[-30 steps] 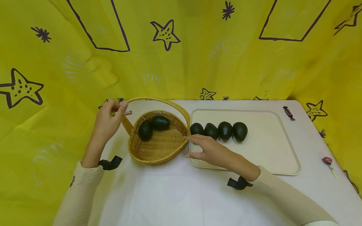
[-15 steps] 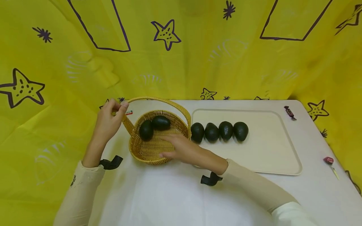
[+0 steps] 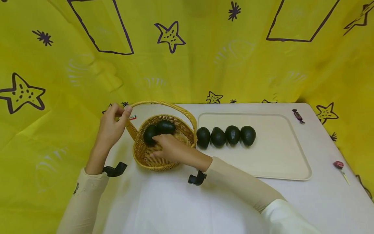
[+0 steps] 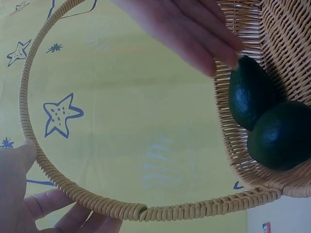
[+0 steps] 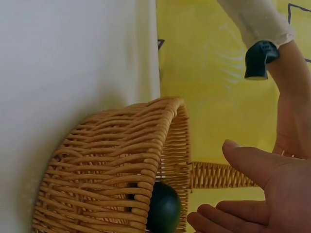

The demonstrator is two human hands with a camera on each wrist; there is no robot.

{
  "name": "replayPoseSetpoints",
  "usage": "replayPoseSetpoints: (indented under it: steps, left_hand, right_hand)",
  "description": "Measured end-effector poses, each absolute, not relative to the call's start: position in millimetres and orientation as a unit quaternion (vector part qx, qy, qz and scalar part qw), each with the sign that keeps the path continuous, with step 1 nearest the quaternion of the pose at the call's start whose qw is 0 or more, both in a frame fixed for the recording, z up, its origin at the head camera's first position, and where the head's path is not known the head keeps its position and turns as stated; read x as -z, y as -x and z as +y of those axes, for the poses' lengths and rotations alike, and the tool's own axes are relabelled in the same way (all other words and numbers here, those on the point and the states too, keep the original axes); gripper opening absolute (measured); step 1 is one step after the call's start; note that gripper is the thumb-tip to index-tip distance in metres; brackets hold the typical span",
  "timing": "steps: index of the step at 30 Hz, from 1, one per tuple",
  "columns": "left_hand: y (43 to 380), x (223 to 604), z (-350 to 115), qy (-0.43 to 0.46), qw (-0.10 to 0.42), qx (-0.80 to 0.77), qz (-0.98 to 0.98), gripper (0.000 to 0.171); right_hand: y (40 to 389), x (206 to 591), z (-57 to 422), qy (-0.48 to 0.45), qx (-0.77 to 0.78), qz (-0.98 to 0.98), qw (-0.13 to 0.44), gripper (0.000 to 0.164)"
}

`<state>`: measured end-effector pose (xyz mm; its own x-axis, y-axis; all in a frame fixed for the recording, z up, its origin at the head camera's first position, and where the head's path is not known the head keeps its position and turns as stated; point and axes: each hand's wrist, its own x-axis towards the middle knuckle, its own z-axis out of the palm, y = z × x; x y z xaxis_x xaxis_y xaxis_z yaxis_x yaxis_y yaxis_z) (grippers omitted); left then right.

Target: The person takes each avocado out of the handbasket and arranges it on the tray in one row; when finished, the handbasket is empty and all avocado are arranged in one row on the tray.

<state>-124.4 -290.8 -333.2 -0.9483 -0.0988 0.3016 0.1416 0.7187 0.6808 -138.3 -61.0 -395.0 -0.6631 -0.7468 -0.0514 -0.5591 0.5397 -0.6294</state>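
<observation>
A wicker basket (image 3: 159, 168) stands on the table with two dark green avocados, one (image 3: 149, 134) at its left wall and another (image 3: 166, 126) at the back. My left hand (image 3: 112, 125) pinches the left side of the basket's arched handle (image 3: 163, 103); in the left wrist view its thumb and fingers bend about the wicker. Over the basket reaches my right hand (image 3: 176, 149), thumb apart from loosely extended fingers. Its fingertips are close to the left avocado; whether they touch it I cannot tell. In the right wrist view this hand (image 5: 262, 189) holds nothing.
Right of the basket lies a cream tray (image 3: 277, 156) with a row of several avocados (image 3: 233, 135) at its left. A wrapped candy (image 3: 298, 116) and a lollipop (image 3: 339, 165) lie at the table's right. A yellow patterned curtain (image 3: 198, 71) hangs behind.
My right hand has moved left from the tray's edge beside the basket to over the basket, near the left avocado. The left hand stays on the handle.
</observation>
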Motion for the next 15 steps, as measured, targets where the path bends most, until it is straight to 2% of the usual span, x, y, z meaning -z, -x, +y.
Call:
replayPoseSetpoints:
  steps: [15]
  left_hand:
    - [123,333,-291,0.005,0.158,0.374,-0.914,0.047]
  right_hand:
    - [173,401,-100,0.322,0.239,0.898,0.182,0.074]
